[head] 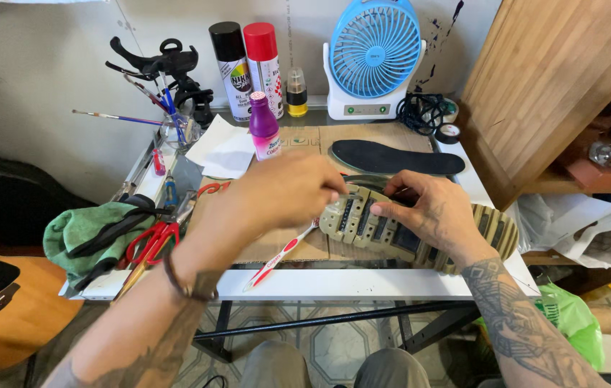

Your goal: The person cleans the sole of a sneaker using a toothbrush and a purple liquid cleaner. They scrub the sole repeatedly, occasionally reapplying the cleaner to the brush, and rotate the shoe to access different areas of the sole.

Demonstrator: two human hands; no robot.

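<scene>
Head view: toothbrush point(280, 256) beside shoe sole point(391, 231)

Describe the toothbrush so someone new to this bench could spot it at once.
Start at the white table and find its front edge, near the person. Just below the left hand, beside the tan shoe sole both hands grip, lies the toothbrush. It is the only slim red-and-white stick there; the red scissors sit further left.
</scene>
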